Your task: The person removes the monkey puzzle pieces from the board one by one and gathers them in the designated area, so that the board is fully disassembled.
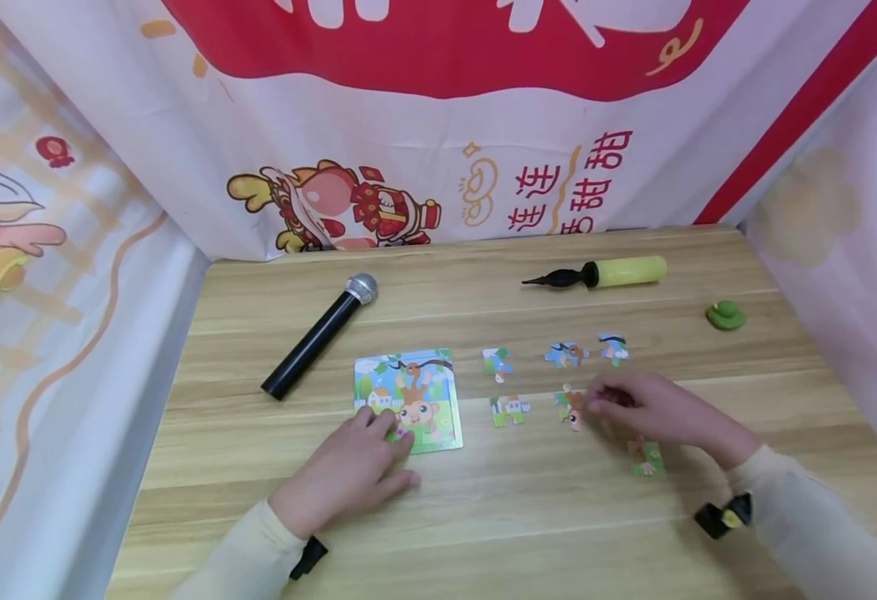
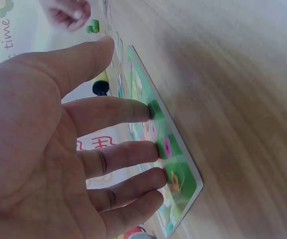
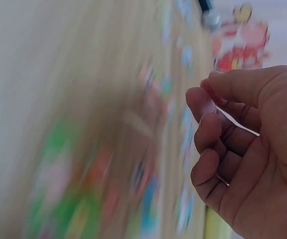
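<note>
A square monkey jigsaw board lies flat on the wooden table. My left hand rests its fingertips on the board's near left corner; in the left wrist view these fingers are nearly straight. To the right, my right hand hovers beside a loose puzzle piece with a monkey's face. Its fingers are loosely bent, and nothing shows between them in the right wrist view. Just below this hand lies a green-edged piece. Between board and hand sits a house piece.
Further loose pieces lie behind: a corner piece, a blue piece and a branch piece. A black microphone lies left of the board. Toward the back are a yellow hand pump and a small green toy.
</note>
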